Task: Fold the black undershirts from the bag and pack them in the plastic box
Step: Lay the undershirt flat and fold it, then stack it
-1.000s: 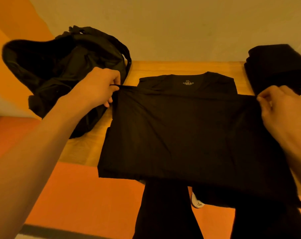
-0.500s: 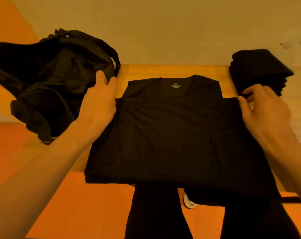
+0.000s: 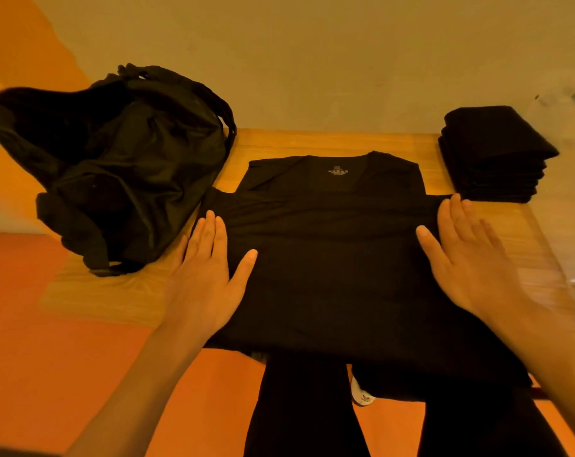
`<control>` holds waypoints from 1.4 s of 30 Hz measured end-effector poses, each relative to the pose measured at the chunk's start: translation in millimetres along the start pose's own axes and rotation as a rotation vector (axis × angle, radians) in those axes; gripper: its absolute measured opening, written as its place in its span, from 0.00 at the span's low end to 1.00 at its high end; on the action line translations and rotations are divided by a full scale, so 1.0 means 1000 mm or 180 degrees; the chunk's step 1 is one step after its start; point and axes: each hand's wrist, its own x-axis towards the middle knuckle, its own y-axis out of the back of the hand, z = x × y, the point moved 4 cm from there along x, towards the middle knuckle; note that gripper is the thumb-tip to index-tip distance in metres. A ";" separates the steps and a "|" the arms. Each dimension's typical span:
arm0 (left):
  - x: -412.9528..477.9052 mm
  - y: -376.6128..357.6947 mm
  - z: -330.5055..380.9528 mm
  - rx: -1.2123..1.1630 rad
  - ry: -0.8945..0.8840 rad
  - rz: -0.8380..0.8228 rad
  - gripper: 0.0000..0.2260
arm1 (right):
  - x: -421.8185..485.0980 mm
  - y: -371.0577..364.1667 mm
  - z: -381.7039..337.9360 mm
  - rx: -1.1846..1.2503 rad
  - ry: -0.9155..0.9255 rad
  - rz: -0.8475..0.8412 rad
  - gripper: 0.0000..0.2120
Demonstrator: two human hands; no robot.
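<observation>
A black undershirt (image 3: 332,258) lies on the wooden table (image 3: 312,143), its lower half folded up over the chest so the neck label still shows. My left hand (image 3: 207,278) rests flat on the shirt's left edge, fingers straight. My right hand (image 3: 470,258) lies flat on the right edge, fingers spread. An open black bag (image 3: 114,166) slumps at the table's left end. A stack of folded black undershirts (image 3: 494,156) stands at the back right. A clear plastic box (image 3: 573,179) is faintly visible at the far right, around and beyond the stack.
The table backs onto a plain wall. Its front edge runs under the shirt, which hangs slightly over it. Below are my dark trouser legs (image 3: 299,413), a white shoe (image 3: 362,394) and an orange floor (image 3: 48,324).
Both hands let go of the folded-up hem they were pinching and now lie flat on the shirt's sides. The hem has settled across the chest.
</observation>
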 end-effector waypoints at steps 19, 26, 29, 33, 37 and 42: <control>-0.048 -0.003 0.021 0.0196 -0.0200 0.0226 0.35 | 0.090 0.017 -0.307 0.1249 0.1768 -0.0287 0.06; -0.062 -0.003 0.007 0.0146 -0.0229 0.0294 0.31 | 0.101 0.005 -0.319 0.1389 0.1785 -0.0319 0.09; -0.063 -0.007 0.005 0.0126 -0.0234 0.0253 0.31 | 0.103 0.000 -0.319 0.1304 0.1970 0.0068 0.09; -0.065 -0.008 0.004 0.0105 -0.0169 0.0191 0.31 | 0.101 -0.008 -0.316 0.1156 0.2291 0.0663 0.12; -0.064 -0.001 0.005 0.0027 -0.0163 0.0106 0.33 | 0.084 0.005 -0.308 0.0499 0.2531 0.0974 0.17; -0.042 0.018 0.021 -0.0256 -0.0666 0.0255 0.32 | 0.035 0.031 -0.208 0.0244 0.2076 0.1215 0.17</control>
